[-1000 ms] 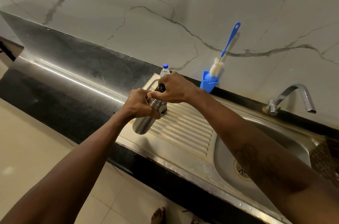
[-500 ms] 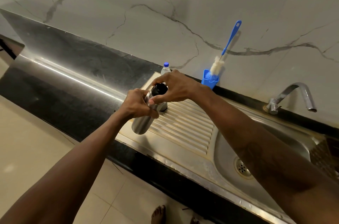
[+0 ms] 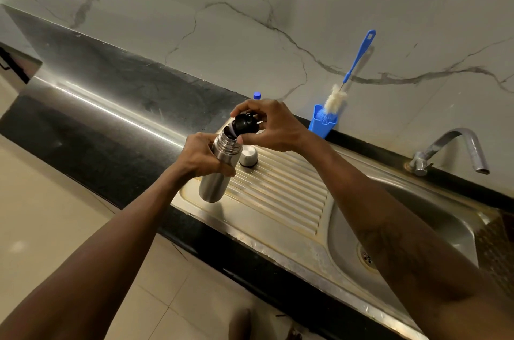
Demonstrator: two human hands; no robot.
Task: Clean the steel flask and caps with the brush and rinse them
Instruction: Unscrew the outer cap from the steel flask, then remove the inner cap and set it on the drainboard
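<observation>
The right hand (image 3: pixel 274 128) now pinches the black stopper (image 3: pixel 244 124), previously seated, unseated at 1 o'clock of the steel flask (image 3: pixel 215 186) gripped by the left hand (image 3: pixel 204 157); brushing judged next.

No text, brand or number can be read anywhere. The steel flask (image 3: pixel 214 188) shows plain metal. The blue brush holder (image 3: pixel 319 126) is unmarked too.

Faint tattoo (image 3: pixel 386 242) on right forearm (image 3: pixel 358 195)

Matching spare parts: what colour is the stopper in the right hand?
Round inner stopper: black, best in head view.
</observation>
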